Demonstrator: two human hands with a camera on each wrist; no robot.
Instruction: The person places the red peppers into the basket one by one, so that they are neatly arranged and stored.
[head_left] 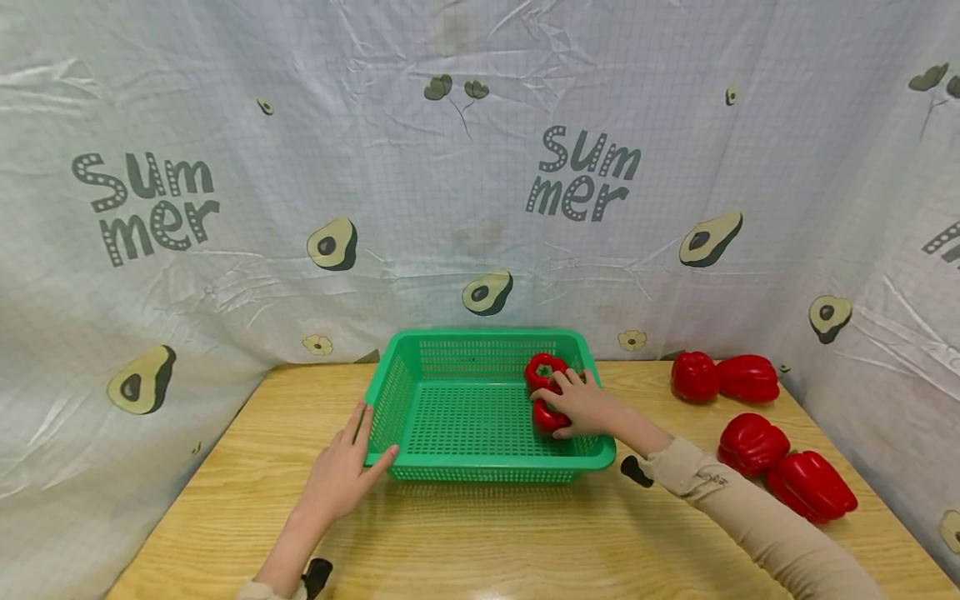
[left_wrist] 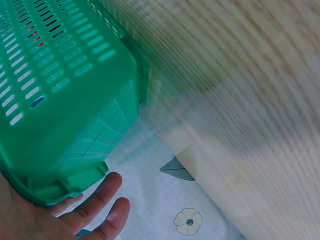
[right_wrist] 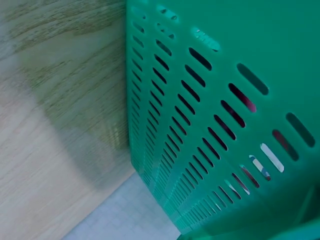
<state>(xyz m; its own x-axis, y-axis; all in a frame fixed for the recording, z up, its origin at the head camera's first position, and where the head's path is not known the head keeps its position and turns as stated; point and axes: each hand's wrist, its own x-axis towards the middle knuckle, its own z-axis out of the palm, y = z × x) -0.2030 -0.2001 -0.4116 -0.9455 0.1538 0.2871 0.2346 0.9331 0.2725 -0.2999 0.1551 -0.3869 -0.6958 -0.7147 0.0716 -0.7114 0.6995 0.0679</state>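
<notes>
1. While the left hand [head_left: 339, 473] lies spread at its left rim, the green slotted plastic basket [head_left: 483, 461] seems light, stiff.
2. Open floor spans its left and middle.
3. At its right end, the right hand [head_left: 581, 406] grips a glossy red bell pepper [head_left: 547, 419], probably firm but slippery; its sides suit holding.
4. The basket's right wall stands near.

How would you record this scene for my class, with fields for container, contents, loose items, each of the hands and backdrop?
Container: green basket on a wooden table
Contents: rear pepper and front pepper, both red, at the right end
Loose items: four red peppers on the table, right of the basket
Left hand: rests at the basket's near left corner
Right hand: grips the front pepper
Backdrop: pale cloth printed with avocados
</notes>
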